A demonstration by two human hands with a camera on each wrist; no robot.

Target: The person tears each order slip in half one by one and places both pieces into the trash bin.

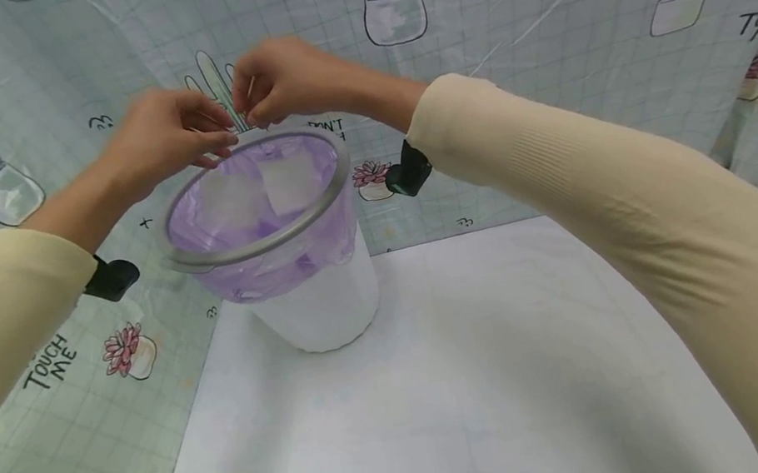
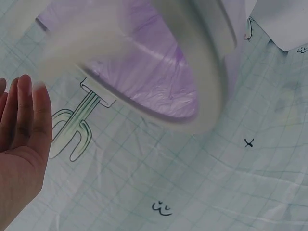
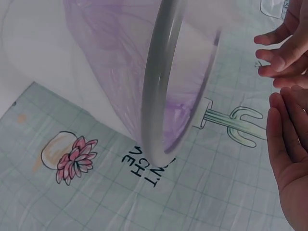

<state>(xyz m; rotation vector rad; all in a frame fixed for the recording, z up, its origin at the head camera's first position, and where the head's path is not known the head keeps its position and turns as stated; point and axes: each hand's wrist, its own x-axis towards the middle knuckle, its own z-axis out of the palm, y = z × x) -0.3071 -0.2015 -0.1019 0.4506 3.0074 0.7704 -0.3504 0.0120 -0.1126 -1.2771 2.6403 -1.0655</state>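
Note:
A white trash bin (image 1: 331, 312) stands on the table, lined with a purple plastic bag (image 1: 265, 280) that a grey ring (image 1: 255, 247) clamps at the rim. Two whitish squarish pieces (image 1: 231, 199) (image 1: 291, 184) show inside the mouth. In the left wrist view, pale pieces (image 2: 86, 41) are blurred over the opening. My left hand (image 1: 180, 128) is above the rim's back left, fingers loosely bent with nothing between them. Close beside it, my right hand (image 1: 286, 79) hangs over the back rim, fingers relaxed. The right wrist view shows its fingers (image 3: 285, 132) extended, holding nothing.
The white tabletop (image 1: 397, 428) stretches in front of the bin. Behind and to the left hangs a pale green gridded sheet (image 1: 483, 134) printed with potted cacti and lettering. A black wrist device (image 1: 407, 172) shows below the right sleeve, another (image 1: 112, 279) below the left.

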